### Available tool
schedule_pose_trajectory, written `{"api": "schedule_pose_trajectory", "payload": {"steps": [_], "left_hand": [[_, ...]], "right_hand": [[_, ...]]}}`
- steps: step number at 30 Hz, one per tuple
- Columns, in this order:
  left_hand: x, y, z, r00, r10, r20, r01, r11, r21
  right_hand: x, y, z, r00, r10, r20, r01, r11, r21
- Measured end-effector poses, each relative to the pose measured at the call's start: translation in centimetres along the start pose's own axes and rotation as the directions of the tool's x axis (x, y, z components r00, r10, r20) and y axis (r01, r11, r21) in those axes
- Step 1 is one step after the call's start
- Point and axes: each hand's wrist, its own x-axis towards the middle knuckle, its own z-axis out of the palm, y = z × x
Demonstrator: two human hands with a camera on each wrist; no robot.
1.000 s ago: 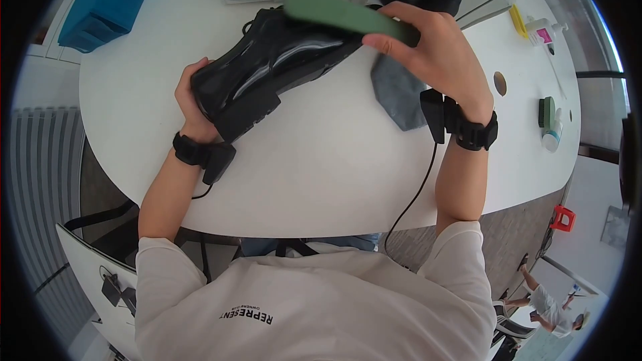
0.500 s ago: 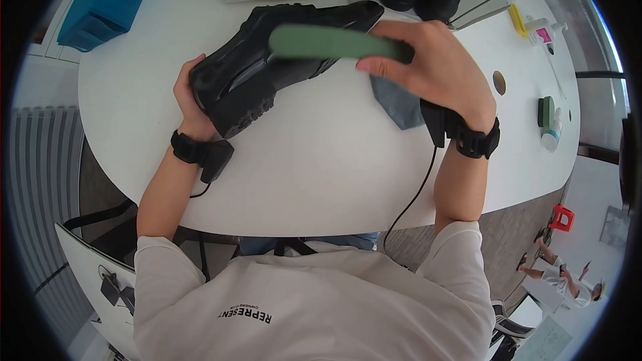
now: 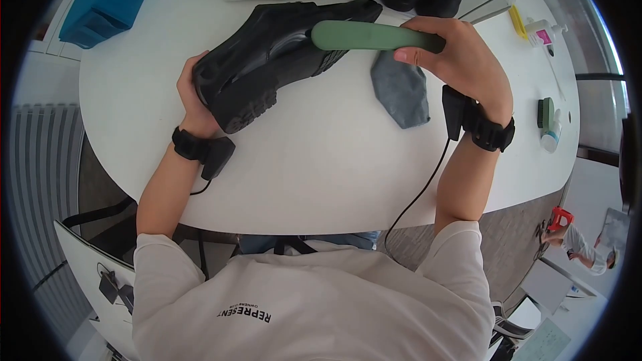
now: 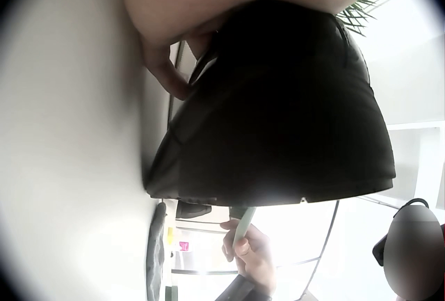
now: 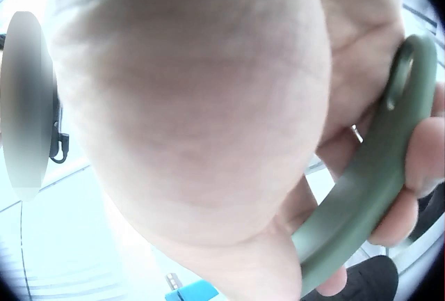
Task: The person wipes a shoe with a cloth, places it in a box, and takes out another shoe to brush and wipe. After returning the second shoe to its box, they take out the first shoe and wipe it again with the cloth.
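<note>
In the head view a black leather shoe (image 3: 267, 60) lies tipped on its side, its ridged sole turned toward the person. My left hand (image 3: 196, 103) grips it at the heel; in the left wrist view the dark heel (image 4: 278, 120) fills the middle, with fingers around its edge. My right hand (image 3: 468, 57) holds a green brush (image 3: 361, 35) by its handle, fingers and thumb curled round it. The brush's rounded head overlaps the front part of the shoe, and its bristles are hidden. A slot shows in the handle (image 5: 361, 183) in the right wrist view.
A grey cloth (image 3: 400, 90) lies below the right hand on the white table (image 3: 321, 174). At the right stand a second green brush (image 3: 548, 112), a white bottle (image 3: 552, 137) and a pink-labelled bottle (image 3: 538, 31). A teal case (image 3: 107, 7) sits at the back left.
My right hand and the brush have moved down and to the right, from along the shoe's upper side to its front part. The shoe has rolled slightly, showing more sole; the left hand keeps its grip.
</note>
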Motion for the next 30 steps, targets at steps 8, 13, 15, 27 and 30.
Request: {"api": "schedule_pose_trajectory", "payload": {"steps": [8, 13, 15, 27, 30], "left_hand": [[-0.1, -0.1, -0.3, 0.984, -0.168, 0.056, 0.176, 0.962, -0.209], [-0.3, -1.3, -1.0, 0.989, -0.13, 0.072, 0.145, 0.946, -0.291], [-0.2, -0.8, -0.9, 0.994, -0.06, 0.088, 0.075, 0.981, -0.181], [-0.2, -1.3, -0.9, 0.99, -0.099, 0.098, 0.125, 0.941, -0.314], [-0.2, 0.0, -0.6, 0.995, 0.035, 0.089, -0.036, 0.999, 0.007]], "right_hand": [[0.7, -1.4, 2.8, 0.976, -0.214, -0.034, 0.217, 0.969, 0.115], [0.3, 0.8, -0.2, 0.999, -0.03, 0.02, 0.028, 0.995, 0.091], [0.3, 2.4, -0.5, 1.0, 0.031, 0.003, -0.031, 0.997, 0.072], [0.5, 6.6, -0.6, 0.964, 0.266, -0.025, -0.265, 0.964, 0.015], [0.4, 6.5, -0.7, 0.955, 0.294, -0.035, -0.294, 0.956, -0.013]]}}
